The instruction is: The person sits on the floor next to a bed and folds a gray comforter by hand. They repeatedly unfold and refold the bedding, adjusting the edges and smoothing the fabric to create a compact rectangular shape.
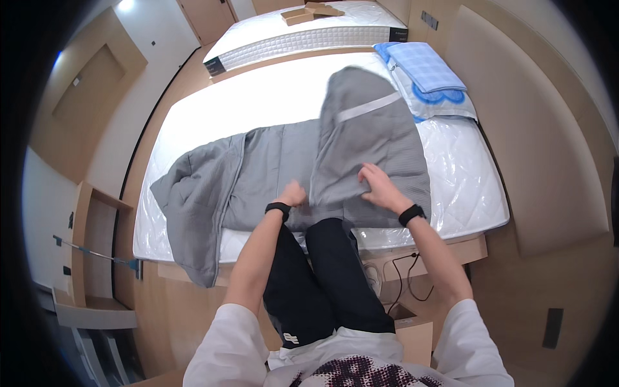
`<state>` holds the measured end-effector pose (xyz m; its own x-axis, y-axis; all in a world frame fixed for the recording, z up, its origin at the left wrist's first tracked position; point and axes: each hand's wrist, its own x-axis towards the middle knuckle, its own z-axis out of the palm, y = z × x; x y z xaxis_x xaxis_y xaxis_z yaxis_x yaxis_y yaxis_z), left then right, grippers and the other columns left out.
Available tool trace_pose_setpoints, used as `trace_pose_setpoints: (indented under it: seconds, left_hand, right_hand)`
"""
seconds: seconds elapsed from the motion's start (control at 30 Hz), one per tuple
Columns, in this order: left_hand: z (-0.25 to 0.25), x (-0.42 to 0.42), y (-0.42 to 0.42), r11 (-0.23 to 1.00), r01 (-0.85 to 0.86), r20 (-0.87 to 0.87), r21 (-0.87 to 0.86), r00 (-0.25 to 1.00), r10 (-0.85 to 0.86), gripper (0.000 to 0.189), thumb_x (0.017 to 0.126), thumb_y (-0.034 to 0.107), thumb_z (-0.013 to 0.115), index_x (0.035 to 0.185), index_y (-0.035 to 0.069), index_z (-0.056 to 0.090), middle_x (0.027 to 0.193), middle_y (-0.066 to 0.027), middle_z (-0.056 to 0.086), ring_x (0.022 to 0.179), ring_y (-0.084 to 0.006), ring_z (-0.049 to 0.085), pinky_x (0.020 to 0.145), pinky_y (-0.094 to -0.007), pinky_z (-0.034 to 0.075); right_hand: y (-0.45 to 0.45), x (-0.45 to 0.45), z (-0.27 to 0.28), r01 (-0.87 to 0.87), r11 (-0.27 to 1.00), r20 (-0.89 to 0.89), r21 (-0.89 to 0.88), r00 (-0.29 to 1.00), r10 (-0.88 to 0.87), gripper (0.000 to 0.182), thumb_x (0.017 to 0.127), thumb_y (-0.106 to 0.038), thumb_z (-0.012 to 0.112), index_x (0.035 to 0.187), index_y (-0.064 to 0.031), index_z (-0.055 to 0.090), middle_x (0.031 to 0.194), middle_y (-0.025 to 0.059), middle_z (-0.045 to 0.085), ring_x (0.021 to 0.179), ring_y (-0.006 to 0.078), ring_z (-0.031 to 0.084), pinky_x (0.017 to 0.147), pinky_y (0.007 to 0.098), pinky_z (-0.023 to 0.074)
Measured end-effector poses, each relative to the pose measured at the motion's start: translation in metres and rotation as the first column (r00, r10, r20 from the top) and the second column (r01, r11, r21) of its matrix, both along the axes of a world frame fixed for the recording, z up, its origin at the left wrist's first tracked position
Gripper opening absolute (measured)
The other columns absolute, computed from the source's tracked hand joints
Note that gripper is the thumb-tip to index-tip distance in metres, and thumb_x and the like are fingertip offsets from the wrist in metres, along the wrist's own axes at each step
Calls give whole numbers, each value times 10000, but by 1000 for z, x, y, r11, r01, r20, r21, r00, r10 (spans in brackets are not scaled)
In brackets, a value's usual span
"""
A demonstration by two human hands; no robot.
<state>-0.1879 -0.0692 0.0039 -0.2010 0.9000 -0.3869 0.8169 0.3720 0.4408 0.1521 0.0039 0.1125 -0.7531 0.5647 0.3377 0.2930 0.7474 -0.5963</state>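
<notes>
A grey quilted cover lies on a white mattress wrapped in clear plastic. Its right part is folded over on itself and shows a pale strip; its left end hangs over the mattress's near edge. My left hand, wearing a black wristband, is near the lower left corner of the folded part; its fingers look curled, but whether they hold fabric is unclear. My right hand, also with a black wristband, is over the folded part with thumb and fingers apart.
A patterned pillow with a folded blue checked cloth lies by the padded headboard. Beyond stands a second mattress with an open cardboard box. Black cables hang below the bed's near edge; a mop is at left.
</notes>
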Motion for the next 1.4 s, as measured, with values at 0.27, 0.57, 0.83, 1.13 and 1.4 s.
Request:
trace_pose_setpoints:
  seconds: [0.27,0.57,0.83,1.13,1.4]
  left_hand:
    - [5,33,8,910,-412,434,41,828,355,639,923,523,474,1028,-103,546,856,-171,641,677,-239,637,615,-353,530]
    - [2,71,64,946,-322,448,-36,841,303,870,916,578,445,1232,-231,417,1205,-332,541,1160,-363,529,968,-388,405]
    - [14,61,120,860,-505,544,73,743,390,857,932,541,442,1196,-273,413,1189,-360,534,1163,-357,530,958,-371,414]
    - [13,100,157,911,-322,845,-259,382,375,408,954,288,509,1135,-78,500,1079,-132,608,965,-222,621,793,-385,542]
    - [-22,154,134,991,37,174,128,983,-59,130,770,112,599,876,50,641,923,-201,678,882,-374,645,810,-434,511]
  right_hand:
    - [-62,80,-78,384,889,307,250,839,-449,772,629,-112,753,1320,-77,412,1396,255,342,1320,428,294,1073,556,249]
    - [-32,166,-111,777,600,141,-193,627,-766,521,729,19,619,1218,27,440,1191,236,500,1129,413,467,947,421,410]
    - [-22,177,-90,716,698,151,-23,692,-706,440,724,122,543,1145,-1,507,1107,199,517,972,403,562,793,440,468]
    - [43,248,-19,786,527,-125,322,587,-800,572,649,201,476,1177,-8,548,1115,195,542,1015,388,555,872,420,464]
    - [105,291,-68,826,462,315,322,366,-876,493,769,8,565,1254,-9,479,1217,244,516,1148,408,481,960,493,414]
